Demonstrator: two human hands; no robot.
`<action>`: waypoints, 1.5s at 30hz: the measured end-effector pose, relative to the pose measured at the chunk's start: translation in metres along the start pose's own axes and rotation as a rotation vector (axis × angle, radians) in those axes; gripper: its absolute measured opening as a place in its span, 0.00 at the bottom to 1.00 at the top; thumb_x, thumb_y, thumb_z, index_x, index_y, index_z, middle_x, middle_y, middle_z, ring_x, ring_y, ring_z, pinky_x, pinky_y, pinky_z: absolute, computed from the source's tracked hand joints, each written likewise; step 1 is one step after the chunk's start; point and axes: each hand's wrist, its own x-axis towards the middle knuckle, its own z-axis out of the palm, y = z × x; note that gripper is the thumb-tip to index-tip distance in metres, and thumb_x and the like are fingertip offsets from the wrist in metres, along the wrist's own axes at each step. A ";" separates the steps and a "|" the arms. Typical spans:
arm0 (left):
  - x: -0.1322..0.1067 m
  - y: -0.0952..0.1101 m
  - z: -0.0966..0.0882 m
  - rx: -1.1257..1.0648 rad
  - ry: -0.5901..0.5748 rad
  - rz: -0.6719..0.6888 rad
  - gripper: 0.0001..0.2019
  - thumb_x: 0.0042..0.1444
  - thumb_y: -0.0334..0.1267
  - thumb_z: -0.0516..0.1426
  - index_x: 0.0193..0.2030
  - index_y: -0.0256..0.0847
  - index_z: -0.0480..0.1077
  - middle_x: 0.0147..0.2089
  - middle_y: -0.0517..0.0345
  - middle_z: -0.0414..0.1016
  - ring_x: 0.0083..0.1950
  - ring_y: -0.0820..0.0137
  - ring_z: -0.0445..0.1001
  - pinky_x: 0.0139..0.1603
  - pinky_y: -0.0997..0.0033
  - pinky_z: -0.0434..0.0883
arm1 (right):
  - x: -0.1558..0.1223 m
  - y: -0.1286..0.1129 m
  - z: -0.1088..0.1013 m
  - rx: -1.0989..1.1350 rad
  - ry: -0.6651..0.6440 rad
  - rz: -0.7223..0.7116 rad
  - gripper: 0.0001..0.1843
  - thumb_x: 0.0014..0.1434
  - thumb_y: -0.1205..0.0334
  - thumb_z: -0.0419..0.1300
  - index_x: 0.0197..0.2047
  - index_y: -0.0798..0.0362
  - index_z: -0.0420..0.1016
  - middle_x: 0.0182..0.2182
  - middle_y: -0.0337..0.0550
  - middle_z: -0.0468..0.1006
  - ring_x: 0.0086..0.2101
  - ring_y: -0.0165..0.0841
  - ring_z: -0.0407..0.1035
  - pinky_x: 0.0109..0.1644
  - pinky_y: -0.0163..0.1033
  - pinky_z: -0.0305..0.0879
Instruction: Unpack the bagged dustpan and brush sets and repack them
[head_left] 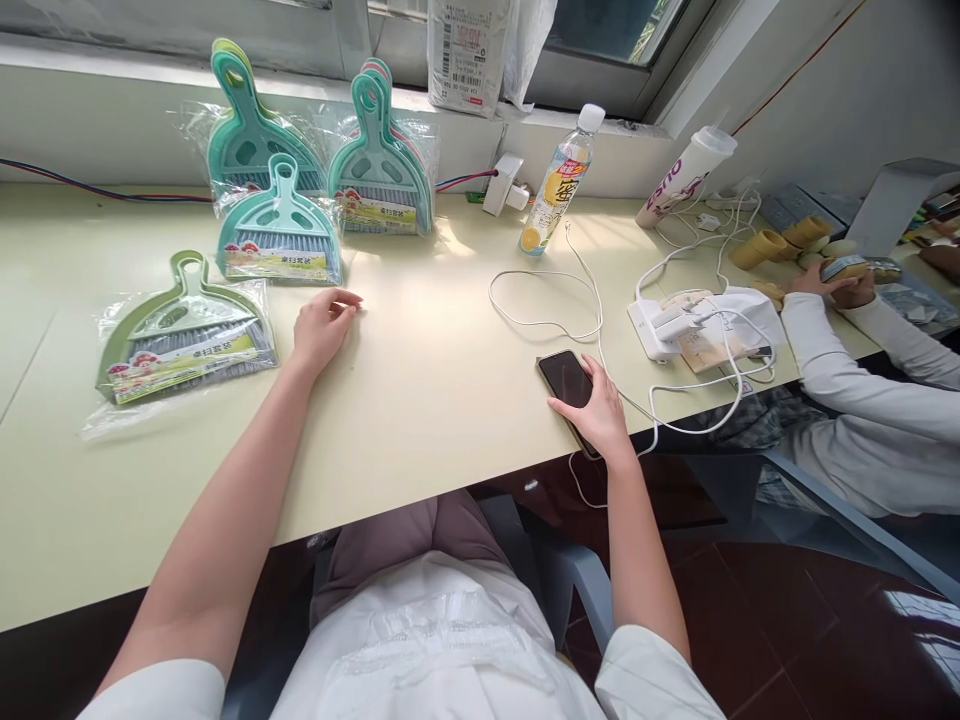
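Note:
My left hand (pixel 322 325) rests on the pale table (pixel 420 400) with its fingers loosely curled and nothing in it. It lies just below a teal bagged dustpan-and-brush set (pixel 279 230) and to the right of a green bagged set (pixel 184 335). My right hand (pixel 596 410) lies over a black phone (pixel 564 378) near the table's front edge, fingers wrapped on its right side. A white cable (pixel 547 300) runs from the phone area toward a white charger block (pixel 660 325).
Two more teal bagged sets (pixel 382 160) lean against the back wall. A drink bottle (pixel 559 185) and a white tumbler (pixel 686 175) stand further right. Another person's sleeved arms (pixel 862 370) work at the right with rolls of tape (pixel 757 248).

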 end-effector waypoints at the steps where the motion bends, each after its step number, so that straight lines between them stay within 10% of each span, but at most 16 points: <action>1: 0.000 0.000 0.000 -0.002 0.002 0.002 0.12 0.55 0.39 0.52 0.42 0.47 0.74 0.46 0.59 0.79 0.45 0.63 0.75 0.48 0.64 0.68 | 0.002 0.002 0.000 0.004 0.009 0.010 0.47 0.49 0.46 0.66 0.68 0.44 0.51 0.63 0.51 0.65 0.61 0.53 0.58 0.63 0.63 0.54; 30: 0.001 -0.002 0.001 0.006 -0.012 -0.013 0.12 0.55 0.39 0.52 0.43 0.48 0.74 0.48 0.59 0.78 0.46 0.63 0.75 0.50 0.64 0.68 | 0.036 0.024 -0.001 -0.040 0.183 0.128 0.34 0.44 0.37 0.65 0.46 0.47 0.59 0.49 0.51 0.71 0.54 0.52 0.62 0.59 0.62 0.52; 38: 0.001 -0.002 0.000 0.000 -0.012 -0.004 0.12 0.55 0.39 0.52 0.43 0.47 0.74 0.48 0.58 0.78 0.46 0.63 0.75 0.50 0.64 0.69 | 0.027 0.022 -0.019 0.068 0.075 -0.005 0.39 0.53 0.35 0.59 0.63 0.43 0.60 0.62 0.50 0.65 0.62 0.53 0.55 0.61 0.62 0.55; 45: 0.001 -0.003 0.001 0.004 -0.010 0.010 0.12 0.56 0.40 0.52 0.43 0.47 0.74 0.47 0.58 0.78 0.46 0.63 0.75 0.49 0.64 0.68 | 0.043 0.043 -0.045 0.235 0.038 -0.243 0.28 0.64 0.36 0.45 0.40 0.41 0.81 0.60 0.38 0.69 0.63 0.46 0.58 0.67 0.57 0.53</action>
